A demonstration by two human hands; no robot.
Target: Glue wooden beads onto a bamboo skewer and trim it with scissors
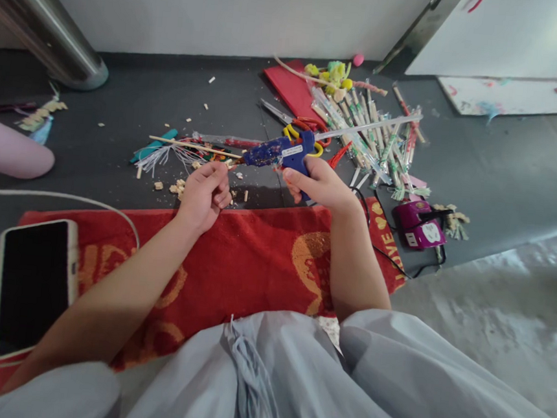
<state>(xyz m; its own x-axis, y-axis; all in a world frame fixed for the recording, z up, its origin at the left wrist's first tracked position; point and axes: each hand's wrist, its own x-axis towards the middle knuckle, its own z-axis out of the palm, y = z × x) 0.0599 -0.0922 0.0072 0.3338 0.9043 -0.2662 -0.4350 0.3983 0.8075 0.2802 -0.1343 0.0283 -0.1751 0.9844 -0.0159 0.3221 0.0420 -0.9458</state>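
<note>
Over a red towel [254, 259] spread on the dark floor [136, 102], the head view shows both hands raised. Right hand [320, 185] is wrapped around the handle of a blue glue gun [283, 152], fingers closed on the grip, nozzle pointing left, with a clear glue stick [368, 127] jutting from its back toward the upper right. Left hand [206, 193] is curled, fingertips pinched on a thin wooden stick [193, 145] that runs leftward, its near end meeting the gun's nozzle. Just behind the gun lie yellow-handled scissors [292, 129] and a heap of decorated sticks [372, 145] beside a red sheet [291, 90]. Right of the towel sits a purple gadget [418, 224] with a black cord. At lower left a phone [32, 285] rests on the towel's edge, screen dark.
</note>
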